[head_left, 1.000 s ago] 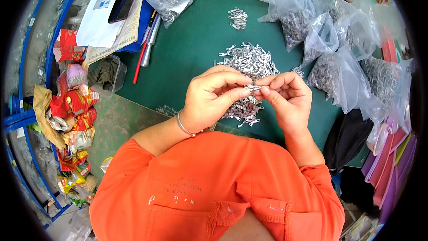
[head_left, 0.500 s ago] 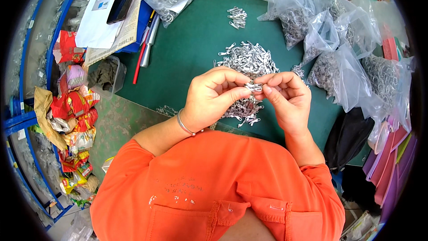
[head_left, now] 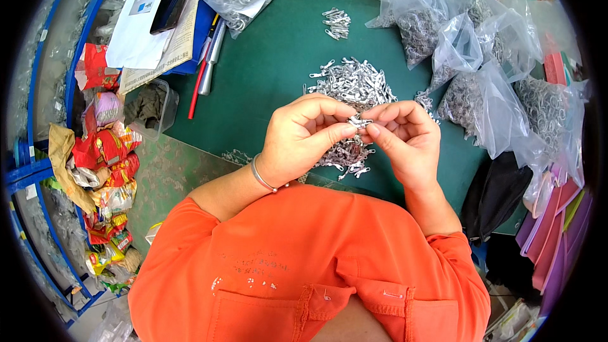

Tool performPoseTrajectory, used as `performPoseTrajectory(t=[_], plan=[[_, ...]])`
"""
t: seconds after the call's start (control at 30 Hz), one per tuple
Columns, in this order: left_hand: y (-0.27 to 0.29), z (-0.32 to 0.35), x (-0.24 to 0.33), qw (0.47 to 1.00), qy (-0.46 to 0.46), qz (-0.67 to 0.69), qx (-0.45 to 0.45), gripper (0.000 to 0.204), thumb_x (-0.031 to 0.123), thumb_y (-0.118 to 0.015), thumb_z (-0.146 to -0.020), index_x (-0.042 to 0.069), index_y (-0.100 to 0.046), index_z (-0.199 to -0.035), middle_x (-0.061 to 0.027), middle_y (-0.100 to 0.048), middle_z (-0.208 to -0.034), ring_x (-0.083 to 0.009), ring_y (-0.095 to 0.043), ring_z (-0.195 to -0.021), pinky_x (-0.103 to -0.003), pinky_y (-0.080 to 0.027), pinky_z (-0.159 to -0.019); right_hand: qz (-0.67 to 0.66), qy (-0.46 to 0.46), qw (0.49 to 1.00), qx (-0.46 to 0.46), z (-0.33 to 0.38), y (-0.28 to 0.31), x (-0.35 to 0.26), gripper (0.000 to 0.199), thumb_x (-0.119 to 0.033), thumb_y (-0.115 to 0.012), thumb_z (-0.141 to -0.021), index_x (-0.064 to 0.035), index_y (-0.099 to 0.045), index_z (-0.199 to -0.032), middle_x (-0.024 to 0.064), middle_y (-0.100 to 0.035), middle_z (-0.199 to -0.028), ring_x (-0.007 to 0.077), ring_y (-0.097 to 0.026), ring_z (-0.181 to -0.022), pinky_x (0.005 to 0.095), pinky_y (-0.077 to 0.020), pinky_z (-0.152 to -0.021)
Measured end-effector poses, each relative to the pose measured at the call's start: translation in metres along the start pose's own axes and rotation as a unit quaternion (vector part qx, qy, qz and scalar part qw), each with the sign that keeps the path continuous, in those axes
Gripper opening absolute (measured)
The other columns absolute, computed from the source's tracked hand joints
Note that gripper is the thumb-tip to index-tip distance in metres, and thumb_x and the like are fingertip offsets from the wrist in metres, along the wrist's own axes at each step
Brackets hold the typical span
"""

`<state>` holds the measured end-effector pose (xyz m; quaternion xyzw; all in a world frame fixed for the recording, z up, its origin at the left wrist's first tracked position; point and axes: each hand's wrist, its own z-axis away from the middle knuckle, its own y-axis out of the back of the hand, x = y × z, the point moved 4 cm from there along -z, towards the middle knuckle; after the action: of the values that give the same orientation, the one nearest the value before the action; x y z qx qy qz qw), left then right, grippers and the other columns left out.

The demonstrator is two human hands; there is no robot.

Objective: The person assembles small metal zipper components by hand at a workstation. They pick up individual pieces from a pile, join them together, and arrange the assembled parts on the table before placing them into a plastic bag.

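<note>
So the left hand (head_left: pixel 291 130) and right hand (head_left: pixel 411 142) both pinch a few metal clips (head_left: pixel 360 123), which sit where the two grips meet, over the pile (head_left: pixel 358 82); a smaller bunch (head_left: pixel 337 24) lies farther off on the table (head_left: pixel 266 76).

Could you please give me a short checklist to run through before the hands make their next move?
1. Left hand has thumb and finger on the small metal pieces: ok.
2. Right hand pinches them from the other side: ok.
3. Exact number of pieces held: cannot tell, the fingers partly cover them.
4. Small pile lies apart from the large heap: ok.
5. Large heap fully in sight: not ok, the hands cover part of it.
6. Red pen away from both hands: ok.
</note>
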<state>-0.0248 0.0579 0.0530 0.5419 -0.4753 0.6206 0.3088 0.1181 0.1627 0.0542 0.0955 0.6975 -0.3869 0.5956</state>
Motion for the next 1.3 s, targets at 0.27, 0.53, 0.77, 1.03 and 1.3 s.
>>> performPoseTrajectory(t=[0.27, 0.53, 0.77, 1.03, 1.3], plan=[[-0.001, 0.000, 0.000, 1.000, 0.013, 0.006, -0.015, 0.027, -0.013, -0.067, -0.086, -0.006, -0.066, -0.112, -0.0122, -0.063, -0.111, -0.0187, -0.067, -0.099, -0.029, -0.056, -0.087, -0.033, -0.028, 0.999, 0.008, -0.002, 0.003, 0.004, 0.013, 0.012, -0.062, -0.091, 0.0053, -0.057, -0.101, 0.0177, -0.067, -0.108, 0.0193, -0.070, -0.094, 0.0290, -0.0591, -0.079], [-0.001, 0.001, 0.000, 1.000, 0.022, 0.016, -0.014, 0.027, -0.012, -0.068, -0.086, -0.006, -0.066, -0.113, -0.0118, -0.064, -0.110, -0.0183, -0.067, -0.100, -0.029, -0.056, -0.086, -0.023, -0.019, 1.000, -0.008, -0.002, 0.001, 0.002, 0.013, 0.011, -0.062, -0.091, 0.0077, -0.062, -0.103, 0.0162, -0.067, -0.108, 0.0183, -0.069, -0.094, 0.0288, -0.0584, -0.080], [-0.002, 0.000, 0.000, 0.999, 0.028, 0.032, -0.012, 0.024, -0.013, -0.068, -0.086, -0.006, -0.065, -0.109, -0.0114, -0.064, -0.108, -0.0174, -0.067, -0.098, -0.029, -0.056, -0.085, 0.093, 0.038, 0.995, -0.018, -0.001, -0.004, -0.005, 0.016, 0.012, -0.066, -0.087, 0.0068, -0.068, -0.102, 0.0135, -0.064, -0.112, 0.0164, -0.065, -0.100, 0.0276, -0.0571, -0.082], [-0.003, 0.000, 0.001, 0.998, 0.027, 0.049, -0.032, 0.024, -0.011, -0.069, -0.085, -0.005, -0.064, -0.108, -0.0100, -0.067, -0.105, -0.0159, -0.067, -0.096, -0.029, -0.057, -0.085, 0.143, 0.054, 0.988, -0.010, 0.004, -0.006, -0.010, 0.013, 0.012, -0.068, -0.085, 0.0061, -0.069, -0.096, 0.0139, -0.062, -0.113, 0.0154, -0.065, -0.098, 0.0260, -0.0572, -0.080], [-0.004, 0.000, 0.000, 0.992, 0.048, 0.106, -0.047, 0.026, -0.013, -0.072, -0.082, -0.006, -0.064, -0.106, -0.0116, -0.066, -0.104, -0.0177, -0.067, -0.094, -0.029, -0.057, -0.083, -0.001, -0.007, 1.000, -0.003, 0.006, -0.002, -0.003, 0.014, 0.011, -0.068, -0.086, 0.0061, -0.065, -0.099, 0.0118, -0.065, -0.104, 0.0145, -0.067, -0.092, 0.0255, -0.0566, -0.080]])
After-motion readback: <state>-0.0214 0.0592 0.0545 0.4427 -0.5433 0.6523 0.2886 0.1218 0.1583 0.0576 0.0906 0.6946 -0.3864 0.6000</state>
